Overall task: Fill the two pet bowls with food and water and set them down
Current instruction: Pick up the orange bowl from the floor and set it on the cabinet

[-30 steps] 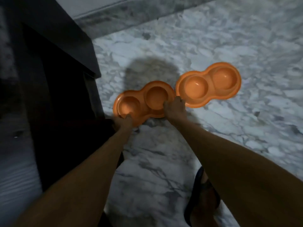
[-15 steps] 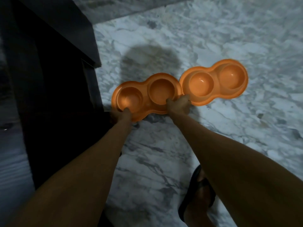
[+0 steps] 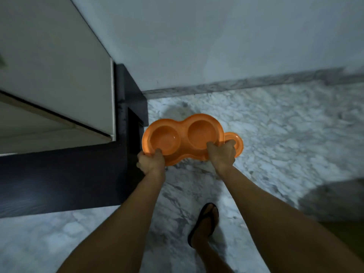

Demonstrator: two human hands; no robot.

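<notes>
Both hands grip an orange double bowl (image 3: 183, 137) above the marble floor (image 3: 285, 134): left hand (image 3: 151, 161) closed on its near-left rim, right hand (image 3: 222, 154) on its near-right rim. Second bowl (image 3: 237, 143) shows just beyond the right hand, mostly hidden; whether it is held too cannot be told.

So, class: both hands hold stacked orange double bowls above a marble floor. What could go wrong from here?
1. The lower bowl, offset to the right under the upper bowl, is pinched only by the right hand and might slip out.
2. The left hand is close to the dark cabinet; the bowls could knock it.
</notes>
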